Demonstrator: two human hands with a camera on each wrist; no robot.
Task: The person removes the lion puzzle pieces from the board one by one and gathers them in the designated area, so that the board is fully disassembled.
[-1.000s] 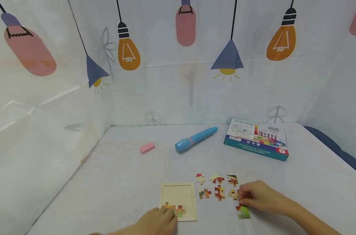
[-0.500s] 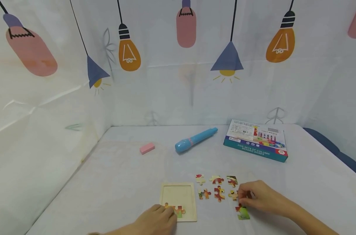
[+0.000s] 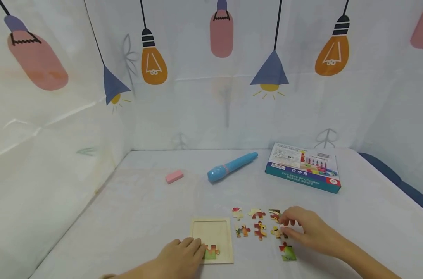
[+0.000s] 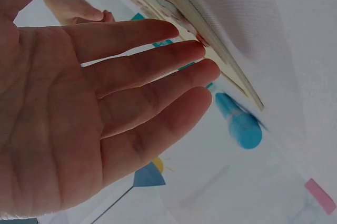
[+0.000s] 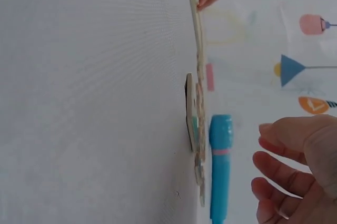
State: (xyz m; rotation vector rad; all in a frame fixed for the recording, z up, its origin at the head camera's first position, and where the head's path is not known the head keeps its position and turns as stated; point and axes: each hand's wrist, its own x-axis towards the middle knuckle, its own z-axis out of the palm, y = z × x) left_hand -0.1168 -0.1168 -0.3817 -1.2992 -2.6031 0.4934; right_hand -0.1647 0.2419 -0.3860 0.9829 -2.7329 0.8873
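Note:
A shallow wooden puzzle tray [image 3: 211,232] lies in front of the person in the head view. A green and orange jigsaw piece [image 3: 211,252] sits at its bottom edge, partly covered by the left hand [image 3: 180,255]. The left hand's fingers [image 4: 152,66] reach out fairly straight, their tips at the tray's left side. To the tray's right, several jigsaw pieces lie in rows, among them a brown one [image 3: 260,229]. The right hand [image 3: 309,228] hovers over the right end of these rows, thumb and fingers [image 5: 281,171] apart with nothing between them. A green corner piece [image 3: 288,252] lies below it.
Farther back on the white table [image 3: 145,209] are a pink eraser-like block [image 3: 174,176], a blue microphone-shaped object [image 3: 232,167] and a flat toy box [image 3: 303,167]. A printed curtain [image 3: 197,108] hangs behind the table and along its left side.
The right hand has lifted away from the pieces at the right, moved slightly back, and its thumb and fingers have parted. The left hand has shifted a little left and back at the tray's edge.

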